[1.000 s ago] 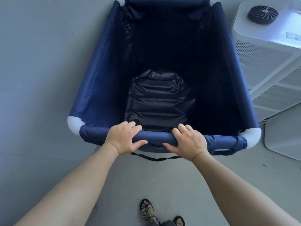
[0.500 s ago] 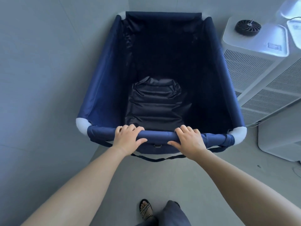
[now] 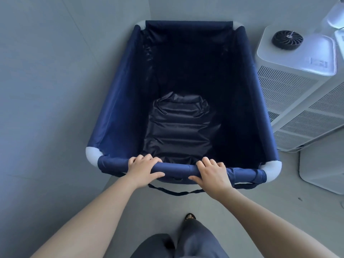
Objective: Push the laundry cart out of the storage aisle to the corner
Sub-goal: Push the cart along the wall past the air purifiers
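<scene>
Head view, looking down over both forearms. The left hand (image 3: 142, 169) and the right hand (image 3: 211, 174) are each curled closed over the near rail (image 3: 176, 168) of the laundry cart (image 3: 119, 101), fingers wrapped over the top of the padded bar and thumbs lying along its near face; the two hands sit close together near the middle of the rail, with a stretch of bare bar between them. The cart extends directly ahead of the hands, a deep navy fabric bin with pale corner caps (image 3: 92, 153). Inside it, just beyond the hands, lies a folded dark liner (image 3: 178, 127); a thin strap (image 3: 175, 192) hangs in a loop below the rail.

Progress, as a judgement: the far end of the cart stands close to where the left wall (image 3: 55, 90) meets the far wall (image 3: 204, 8), so the push appears nearly complete, with only a short final advance and perhaps a squaring-up left. To the right of the right hand, a white vented appliance (image 3: 290, 101) with a round black fan grille (image 3: 287, 39) on top stands just beside the cart's right side; clearance there looks tight.

Not resolved: the wheels and underside are hidden by the bin; whether the far rail touches the wall cannot be told; the bin's depths are too dark to read; further white units at the right edge are cut off; one sandalled foot (image 3: 189, 216) shows below the hands, the other is hidden by trouser legs
</scene>
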`<state>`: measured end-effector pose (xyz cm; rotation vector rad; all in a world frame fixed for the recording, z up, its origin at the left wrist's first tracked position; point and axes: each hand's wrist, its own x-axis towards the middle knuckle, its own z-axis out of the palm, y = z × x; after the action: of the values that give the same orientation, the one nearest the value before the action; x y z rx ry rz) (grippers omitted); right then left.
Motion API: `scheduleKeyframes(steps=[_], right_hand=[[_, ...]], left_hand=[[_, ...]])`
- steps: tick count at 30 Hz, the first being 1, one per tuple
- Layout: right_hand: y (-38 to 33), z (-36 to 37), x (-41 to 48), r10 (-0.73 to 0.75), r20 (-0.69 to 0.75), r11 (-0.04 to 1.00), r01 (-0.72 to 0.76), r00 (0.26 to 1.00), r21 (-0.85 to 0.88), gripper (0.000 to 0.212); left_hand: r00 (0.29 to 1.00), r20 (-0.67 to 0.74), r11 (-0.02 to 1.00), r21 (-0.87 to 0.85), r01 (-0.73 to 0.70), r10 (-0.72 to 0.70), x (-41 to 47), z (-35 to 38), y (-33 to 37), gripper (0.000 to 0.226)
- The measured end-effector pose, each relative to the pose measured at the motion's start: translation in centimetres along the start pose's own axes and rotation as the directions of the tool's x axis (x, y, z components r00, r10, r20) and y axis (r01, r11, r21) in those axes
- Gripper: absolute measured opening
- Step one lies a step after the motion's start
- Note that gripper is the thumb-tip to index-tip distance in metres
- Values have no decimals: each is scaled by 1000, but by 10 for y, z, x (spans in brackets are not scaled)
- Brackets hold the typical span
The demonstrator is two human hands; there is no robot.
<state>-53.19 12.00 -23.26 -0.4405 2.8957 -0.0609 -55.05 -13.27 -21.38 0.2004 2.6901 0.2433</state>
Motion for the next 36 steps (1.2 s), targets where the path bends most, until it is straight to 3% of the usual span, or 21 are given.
scheduleKeyframes(steps=[9, 24, 36], right_hand=[[-19, 3, -21, 91, 2, 996, -91, 996, 18, 49], [-85, 19, -116, 266, 30, 962, -264, 963, -61, 52], [-122, 36, -192, 292, 58, 956, -288, 955, -57, 53]], left_hand=[[999, -35, 997, -79, -21, 18, -15, 14, -8, 39], [976, 96, 981, 2, -195, 194, -100, 43, -25, 36], [975, 85, 976, 58, -209, 203, -175, 79, -26, 35]])
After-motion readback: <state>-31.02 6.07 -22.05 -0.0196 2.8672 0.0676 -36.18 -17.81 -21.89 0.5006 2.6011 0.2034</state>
